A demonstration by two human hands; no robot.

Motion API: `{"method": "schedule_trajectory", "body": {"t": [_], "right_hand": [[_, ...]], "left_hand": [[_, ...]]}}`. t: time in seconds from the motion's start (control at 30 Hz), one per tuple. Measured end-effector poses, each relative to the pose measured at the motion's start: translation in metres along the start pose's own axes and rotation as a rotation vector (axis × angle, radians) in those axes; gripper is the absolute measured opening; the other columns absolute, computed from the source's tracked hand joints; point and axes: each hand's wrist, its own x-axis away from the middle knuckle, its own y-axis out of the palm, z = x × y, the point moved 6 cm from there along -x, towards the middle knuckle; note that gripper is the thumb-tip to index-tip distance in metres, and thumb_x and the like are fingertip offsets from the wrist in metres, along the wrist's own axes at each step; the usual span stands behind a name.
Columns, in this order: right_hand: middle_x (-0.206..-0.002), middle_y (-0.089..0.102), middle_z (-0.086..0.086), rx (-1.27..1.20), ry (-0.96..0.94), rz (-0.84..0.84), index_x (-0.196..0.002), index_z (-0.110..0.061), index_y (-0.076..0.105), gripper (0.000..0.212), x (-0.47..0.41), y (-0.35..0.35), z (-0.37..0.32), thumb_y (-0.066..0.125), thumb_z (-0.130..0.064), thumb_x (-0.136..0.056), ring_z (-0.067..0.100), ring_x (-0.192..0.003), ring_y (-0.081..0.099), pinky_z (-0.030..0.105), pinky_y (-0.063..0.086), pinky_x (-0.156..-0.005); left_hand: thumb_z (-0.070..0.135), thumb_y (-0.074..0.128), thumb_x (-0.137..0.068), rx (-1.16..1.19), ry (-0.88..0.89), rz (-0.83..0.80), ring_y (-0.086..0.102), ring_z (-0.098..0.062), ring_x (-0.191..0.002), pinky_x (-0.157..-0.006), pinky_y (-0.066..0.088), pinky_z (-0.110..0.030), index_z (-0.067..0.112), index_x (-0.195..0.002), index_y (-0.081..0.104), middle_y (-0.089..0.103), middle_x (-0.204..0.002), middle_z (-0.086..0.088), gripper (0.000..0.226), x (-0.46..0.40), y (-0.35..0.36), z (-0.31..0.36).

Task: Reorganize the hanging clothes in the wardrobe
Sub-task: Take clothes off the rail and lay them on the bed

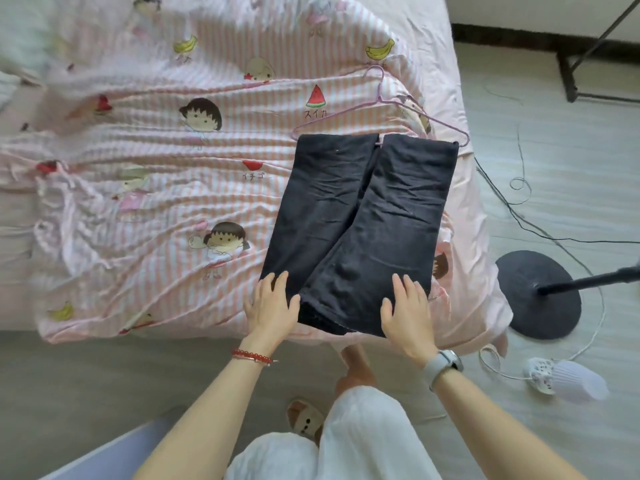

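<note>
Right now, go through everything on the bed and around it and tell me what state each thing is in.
Black folded trousers: lying flat on the bed, draped over the hanger bar.
Pink wire hanger: lying on the bed, bar under the trousers.
Pink striped cartoon bedsheet: wrinkled.
Left hand: open, flat on the trousers' near edge.
Right hand: open, flat on the trousers.
White power strip: on the floor.

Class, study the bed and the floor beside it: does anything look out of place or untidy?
Yes. The pink bedsheet is rumpled into ridges, and loose cables trail across the floor beside the fan base. The black trousers lie neatly folded.
</note>
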Motion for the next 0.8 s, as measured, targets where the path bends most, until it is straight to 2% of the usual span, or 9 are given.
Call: {"method": "schedule_trajectory", "body": {"t": [0.1,0.17,0.23,0.33,0.4,0.47,0.53,0.6,0.8], "right_hand": [[-0.152,0.023,0.007,0.131,-0.285,0.013,-0.144,-0.013,0.022,0.051,-0.003,-0.002,-0.075,0.033,-0.027,-0.096,0.024,-0.141,0.014,0.041,0.016,-0.114],[-0.151,0.026,0.008,0.163,-0.490,0.011,-0.143,-0.013,0.024,0.050,-0.001,0.000,-0.131,0.034,-0.027,-0.096,0.026,-0.140,0.017,0.043,0.018,-0.112],[-0.148,0.030,0.009,0.172,-0.690,-0.034,-0.142,-0.012,0.029,0.048,0.006,0.006,-0.188,0.036,-0.024,-0.095,0.028,-0.139,0.020,0.044,0.020,-0.111],[-0.144,0.036,0.007,0.191,-1.013,-0.123,-0.138,-0.012,0.035,0.044,0.036,0.021,-0.271,0.037,-0.023,-0.095,0.026,-0.137,0.025,0.043,0.022,-0.110],[-0.139,0.043,0.005,0.153,-1.208,-0.205,-0.134,-0.013,0.042,0.041,0.068,0.032,-0.318,0.041,-0.020,-0.094,0.026,-0.134,0.031,0.040,0.024,-0.108],[-0.128,0.054,0.005,0.084,-1.415,-0.277,-0.126,-0.012,0.051,0.038,0.111,0.039,-0.359,0.047,-0.014,-0.089,0.027,-0.125,0.043,0.039,0.033,-0.102],[-0.112,0.063,0.008,0.061,-1.630,-0.341,-0.113,-0.008,0.060,0.033,0.164,0.047,-0.392,0.049,-0.011,-0.083,0.028,-0.111,0.056,0.039,0.045,-0.090],[-0.097,0.067,0.009,0.061,-1.785,-0.427,-0.099,-0.006,0.066,0.032,0.220,0.055,-0.414,0.043,-0.016,-0.079,0.029,-0.096,0.063,0.037,0.051,-0.078],[-0.122,0.058,0.005,-0.050,-2.170,-0.678,-0.124,-0.011,0.054,0.036,0.397,0.087,-0.429,0.047,-0.011,-0.089,0.025,-0.118,0.049,0.036,0.039,-0.092]], "left_hand": [[0.031,0.042,-0.093,-0.094,-0.013,0.180,0.024,-0.023,-0.135,-0.112,0.017,-0.046,0.022,-0.141,0.030,0.030,-0.147,-0.005,0.050,0.014,-0.043,-0.022],[0.029,0.042,-0.093,-0.122,-0.085,0.272,0.024,-0.024,-0.136,-0.112,0.015,-0.047,0.021,-0.142,0.029,0.030,-0.147,-0.006,0.051,0.027,-0.072,-0.050],[0.028,0.044,-0.093,-0.134,-0.202,0.349,0.026,-0.024,-0.135,-0.111,0.015,-0.047,0.020,-0.142,0.031,0.032,-0.146,-0.007,0.051,0.049,-0.100,-0.086],[0.022,0.050,-0.091,-0.073,-0.431,0.521,0.033,-0.026,-0.131,-0.108,0.021,-0.050,0.013,-0.135,0.044,0.041,-0.140,-0.010,0.046,0.103,-0.144,-0.139],[0.014,0.058,-0.086,-0.025,-0.572,0.674,0.044,-0.032,-0.124,-0.102,0.032,-0.053,0.006,-0.125,0.054,0.051,-0.131,-0.015,0.040,0.153,-0.168,-0.167],[0.007,0.066,-0.079,-0.024,-0.720,0.803,0.055,-0.035,-0.112,-0.095,0.040,-0.053,0.000,-0.114,0.061,0.059,-0.120,-0.019,0.036,0.211,-0.182,-0.189],[0.005,0.067,-0.077,-0.032,-0.902,0.857,0.058,-0.033,-0.107,-0.094,0.041,-0.052,0.001,-0.110,0.063,0.062,-0.114,-0.017,0.034,0.274,-0.186,-0.205],[0.004,0.067,-0.077,-0.052,-1.059,0.915,0.060,-0.032,-0.104,-0.093,0.042,-0.052,0.001,-0.108,0.065,0.063,-0.111,-0.016,0.031,0.337,-0.185,-0.213],[0.002,0.065,-0.077,-0.221,-1.442,1.093,0.062,-0.035,-0.099,-0.087,0.044,-0.052,-0.001,-0.101,0.067,0.065,-0.105,-0.018,0.024,0.528,-0.179,-0.206]]}}
